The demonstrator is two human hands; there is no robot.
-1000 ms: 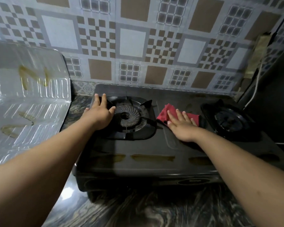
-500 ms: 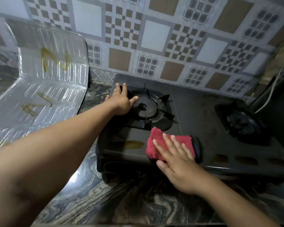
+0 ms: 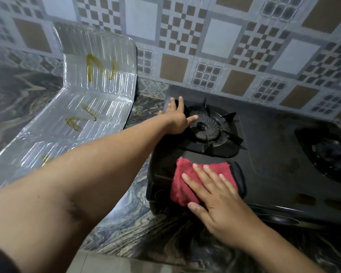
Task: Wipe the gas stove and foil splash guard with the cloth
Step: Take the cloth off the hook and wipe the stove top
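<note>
Red, plush and folded into a thick pad, the cloth (image 3: 193, 180) lies on the near left corner of the black gas stove (image 3: 268, 154), its near edge hanging over the stove's front lip. The right hand (image 3: 220, 200) presses flat on it with straight, spread fingers, gripping nothing. The left hand (image 3: 176, 119) rests on the stove's far left corner, fingers extended and relaxed, thumb pointing toward the ribbed round left burner (image 3: 204, 128), which sits inside a pan support with pointed prongs. A second burner (image 3: 332, 152) sits dark at the right edge. Left of the stove, the foil splash guard (image 3: 83, 115) lies bent on the swirled marble-pattern countertop (image 3: 138, 219), its far panel leaning up against the wall; its shiny ribbed surface carries yellowish-brown greasy streaks. Glossy wall tiles (image 3: 220, 38) behind show squares and checkerboard patterns in grey, brown and white.
</note>
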